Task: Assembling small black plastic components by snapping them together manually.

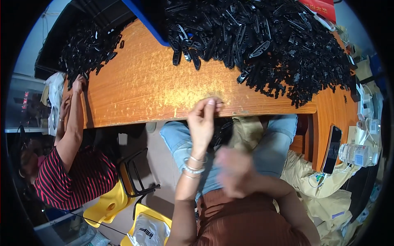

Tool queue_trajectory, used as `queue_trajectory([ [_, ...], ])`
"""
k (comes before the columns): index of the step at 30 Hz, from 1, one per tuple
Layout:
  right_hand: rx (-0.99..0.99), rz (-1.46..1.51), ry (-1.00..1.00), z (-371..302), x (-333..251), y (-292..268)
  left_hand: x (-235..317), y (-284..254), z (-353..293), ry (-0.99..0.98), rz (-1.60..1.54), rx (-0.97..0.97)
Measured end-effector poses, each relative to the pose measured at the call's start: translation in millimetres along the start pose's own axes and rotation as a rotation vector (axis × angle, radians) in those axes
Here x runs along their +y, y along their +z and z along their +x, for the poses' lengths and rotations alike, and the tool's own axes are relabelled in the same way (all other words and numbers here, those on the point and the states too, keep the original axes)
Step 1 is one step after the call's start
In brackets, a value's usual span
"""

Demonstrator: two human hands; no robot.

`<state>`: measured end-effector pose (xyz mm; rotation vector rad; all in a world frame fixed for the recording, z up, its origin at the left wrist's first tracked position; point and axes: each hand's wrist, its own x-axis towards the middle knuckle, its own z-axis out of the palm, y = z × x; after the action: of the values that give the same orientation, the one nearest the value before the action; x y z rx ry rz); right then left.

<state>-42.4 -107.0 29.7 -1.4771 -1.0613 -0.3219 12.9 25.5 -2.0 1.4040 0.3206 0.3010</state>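
My left hand (203, 114) is raised at the front edge of the worn wooden table (135, 90). Its fingers are pinched together; whatever they may hold is too small to make out. Bracelets circle that wrist. Lower down, over my lap, my right hand (236, 171) is smeared by motion, so its fingers do not show clearly. A heap of long black plastic clips (230, 37) covers the far middle of the table. Smaller black plastic pieces (295, 76) spread from it toward the right front edge.
At the left, a co-worker in a striped shirt (78, 176) reaches into another heap of black parts (88, 51) by a black bin. A blue bin edge (150, 24) juts over the table. On the right are a phone (331, 149), a clear bottle (359, 155) and brown paper (299, 174).
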Motion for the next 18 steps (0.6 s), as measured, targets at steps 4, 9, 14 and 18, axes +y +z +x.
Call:
queue_trajectory([
  [4, -0.355, -0.243, -0.272, -29.3, 22.2, 24.3, -23.3, 31.1, -7.6, 0.075, 0.09, -0.102],
  [9, -0.255, -0.58, -0.09, -60.2, 21.8, -37.2, -1.9, -5.6, -29.1, 0.934, 0.925, -0.296],
  [14, 0.024, -0.821, 0.153, -27.7, 61.3, -108.4, 2.5, 5.6, 0.5, 0.88, 0.939, -0.339],
  [18, 0.161, -0.843, 0.196, 3.1, 98.0, -116.4, 2.3, 65.8, 42.6, 0.829, 0.769, -0.194],
])
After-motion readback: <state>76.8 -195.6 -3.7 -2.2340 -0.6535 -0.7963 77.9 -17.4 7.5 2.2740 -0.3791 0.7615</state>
